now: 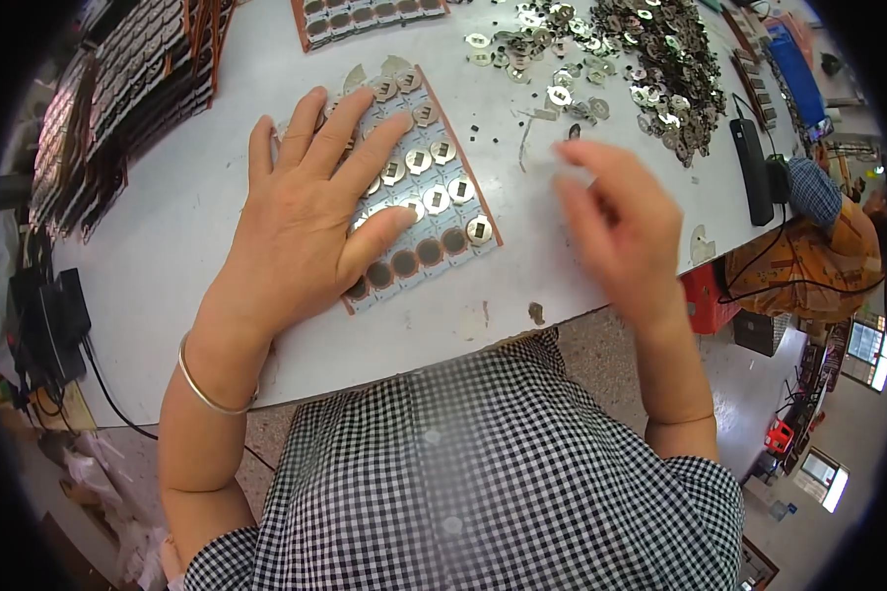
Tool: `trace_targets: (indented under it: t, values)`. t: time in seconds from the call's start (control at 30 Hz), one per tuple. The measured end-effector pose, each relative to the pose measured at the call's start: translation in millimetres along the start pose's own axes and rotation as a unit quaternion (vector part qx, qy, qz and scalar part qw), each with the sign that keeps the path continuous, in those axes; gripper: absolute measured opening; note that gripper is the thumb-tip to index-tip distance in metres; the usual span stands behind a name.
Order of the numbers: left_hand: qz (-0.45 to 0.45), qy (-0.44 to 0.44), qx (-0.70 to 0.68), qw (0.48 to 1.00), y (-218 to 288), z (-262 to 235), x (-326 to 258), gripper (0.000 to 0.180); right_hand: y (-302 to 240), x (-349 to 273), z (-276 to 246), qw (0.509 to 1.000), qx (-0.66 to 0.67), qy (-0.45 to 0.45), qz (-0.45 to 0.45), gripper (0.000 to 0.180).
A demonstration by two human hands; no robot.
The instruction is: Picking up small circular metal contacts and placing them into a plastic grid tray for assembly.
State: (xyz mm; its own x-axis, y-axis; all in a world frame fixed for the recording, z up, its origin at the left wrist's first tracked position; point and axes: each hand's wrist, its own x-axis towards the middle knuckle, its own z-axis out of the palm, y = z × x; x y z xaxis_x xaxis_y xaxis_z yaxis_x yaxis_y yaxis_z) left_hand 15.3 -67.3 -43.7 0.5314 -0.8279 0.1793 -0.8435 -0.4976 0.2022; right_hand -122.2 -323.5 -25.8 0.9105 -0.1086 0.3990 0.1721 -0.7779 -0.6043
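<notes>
My left hand (301, 222) lies flat with spread fingers over a pale blue circuit board panel (443, 219), covering much of its left side. Round silver metal clips (436, 199) sit in rows on the panel. Along its near edge, several dark round pads (404, 263) are bare, while one clip (479, 230) stands at the row's right end. To the right of the panel, my right hand (626, 217) is above the table with its fingers bent. Motion smears its fingertips, so I cannot tell whether anything is between them.
Loose metal clips (665, 79) lie heaped at the far right of the white table (384, 350). Stacked panels (118, 118) stand at far left, and another panel (370, 18) lies at the back. A black power strip (754, 172) is near another person's checkered sleeve (815, 192).
</notes>
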Motion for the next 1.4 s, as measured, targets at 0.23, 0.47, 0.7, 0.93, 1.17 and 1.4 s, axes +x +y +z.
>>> trace_targets:
  t: [0.23,0.47,0.7,0.93,1.17,1.4]
  values:
    - [-0.013,-0.01,-0.015,1.0,-0.1,-1.2,2.9,0.064,50.6,32.4,-23.0,0.993,-0.102,0.003,0.052,0.021]
    - [-0.011,-0.006,-0.018,1.0,-1.6,0.6,3.4,0.064,33.9,16.4,-23.6,0.994,-0.052,0.023,0.092,0.016]
    - [-0.01,0.002,-0.013,1.0,0.8,0.6,1.9,0.065,16.3,-2.5,-28.0,0.986,-0.081,-0.077,0.122,0.017]
    - [-0.003,0.009,-0.012,1.0,-0.5,1.9,2.5,0.064,13.7,2.4,-20.7,0.994,-0.006,-0.013,0.111,0.019]
    - [-0.005,0.011,-0.005,1.0,-1.6,1.6,2.1,0.063,-0.4,4.6,-19.7,0.984,-0.045,-0.107,0.138,0.022]
    - [-0.007,0.033,-0.025,0.999,-1.1,5.5,0.0,0.063,0.0,0.7,-14.3,0.98,-0.079,-0.069,0.17,0.025]
